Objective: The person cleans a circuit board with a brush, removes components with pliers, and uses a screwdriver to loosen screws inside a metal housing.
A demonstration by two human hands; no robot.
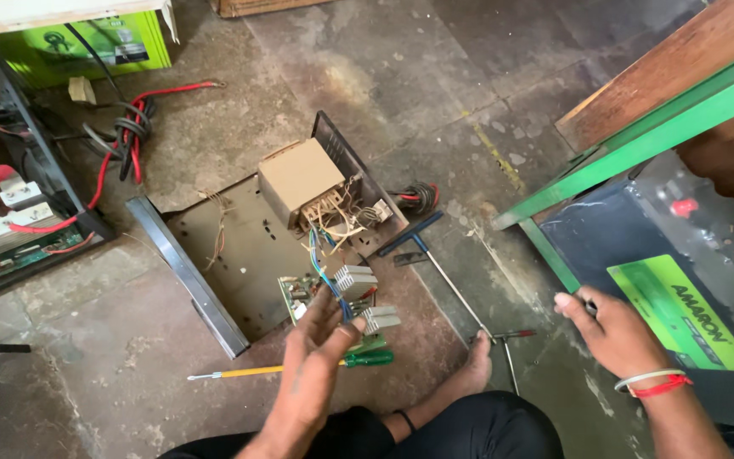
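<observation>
Concrete floor (214, 127); screwdriver (299, 367), T-wrench (435, 259) flank circuit board (333, 297).

Light: soft, even daylight, moderately bright; source direction cannot be told.
Shadows: faint and diffuse; darker patch under the green table frame (639, 140).
Glare: pale sheen on the dark battery top (639, 238); white edge at upper left washed out.
Blur: left hand (312, 361) slightly smeared; right hand (609, 327) sharper.
Distortion: wide-angle stretch at corners.
Focus: centre metal chassis (239, 255) crisp.

Left hand (312, 374) over circuit board (333, 297); right hand (609, 331) on battery (639, 246).
</observation>
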